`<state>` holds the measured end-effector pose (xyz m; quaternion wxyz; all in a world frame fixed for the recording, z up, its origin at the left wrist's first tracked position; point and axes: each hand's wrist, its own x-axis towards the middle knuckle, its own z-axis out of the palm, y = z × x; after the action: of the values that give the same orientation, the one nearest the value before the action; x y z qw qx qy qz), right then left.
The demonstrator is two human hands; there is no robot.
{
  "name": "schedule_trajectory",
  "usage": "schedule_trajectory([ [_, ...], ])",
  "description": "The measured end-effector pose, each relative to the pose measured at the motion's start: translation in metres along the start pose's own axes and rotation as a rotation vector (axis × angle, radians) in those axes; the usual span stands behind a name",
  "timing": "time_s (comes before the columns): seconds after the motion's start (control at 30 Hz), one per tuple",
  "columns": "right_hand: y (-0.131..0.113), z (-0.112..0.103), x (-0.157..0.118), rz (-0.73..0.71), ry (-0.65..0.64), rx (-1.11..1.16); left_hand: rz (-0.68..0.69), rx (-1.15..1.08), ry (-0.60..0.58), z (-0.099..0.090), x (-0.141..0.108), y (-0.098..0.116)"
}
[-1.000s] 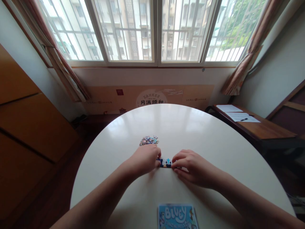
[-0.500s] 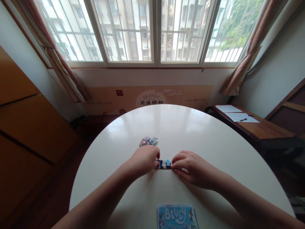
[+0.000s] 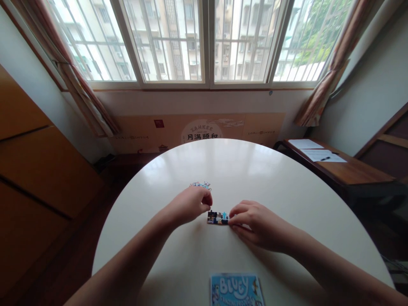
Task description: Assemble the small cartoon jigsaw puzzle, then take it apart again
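Note:
A small strip of joined puzzle pieces (image 3: 218, 217) lies on the white round table (image 3: 255, 170). My right hand (image 3: 251, 219) rests at its right end, thumb and fingertips closed on that edge. Just above the strip's left end is my left hand (image 3: 191, 204), its fingers curled towards the thumb; whether a piece is between them is too small to tell. Behind my left hand sits a pile of loose puzzle pieces (image 3: 201, 185), partly hidden by it.
Near the table's front edge lies a blue "Bluey" box or card (image 3: 236, 290). A wooden side table (image 3: 360, 170) with papers (image 3: 321, 156) and a pen stands at the right. Windows and curtains are beyond.
My left hand has lifted off the left end of the strip and moved up and left, uncovering that end and covering more of the pile. My right hand has stayed in place.

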<state>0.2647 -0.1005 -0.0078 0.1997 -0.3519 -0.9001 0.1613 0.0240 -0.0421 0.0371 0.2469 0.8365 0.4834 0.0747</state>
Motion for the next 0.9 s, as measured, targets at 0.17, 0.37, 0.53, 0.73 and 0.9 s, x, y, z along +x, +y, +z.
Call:
schedule_trajectory([
  [0.17, 0.001, 0.001, 0.0, -0.008, 0.004, -0.012, -0.009, 0.036, -0.009, 0.0, 0.001, -0.003],
  [0.37, 0.0, 0.001, 0.001, -0.003, 0.012, -0.049, -0.033, 0.109, -0.087, 0.004, 0.002, 0.0],
  [0.53, -0.003, 0.002, 0.001, 0.015, 0.013, -0.12, -0.028, 0.109, -0.095, 0.006, 0.0, 0.006],
  [0.73, -0.006, 0.004, 0.001, 0.046, -0.032, -0.182, -0.012, 0.088, -0.103, 0.008, 0.0, 0.006],
  [0.9, -0.005, 0.005, 0.0, 0.047, -0.031, -0.187, -0.004, 0.083, -0.111, 0.008, 0.0, 0.006],
])
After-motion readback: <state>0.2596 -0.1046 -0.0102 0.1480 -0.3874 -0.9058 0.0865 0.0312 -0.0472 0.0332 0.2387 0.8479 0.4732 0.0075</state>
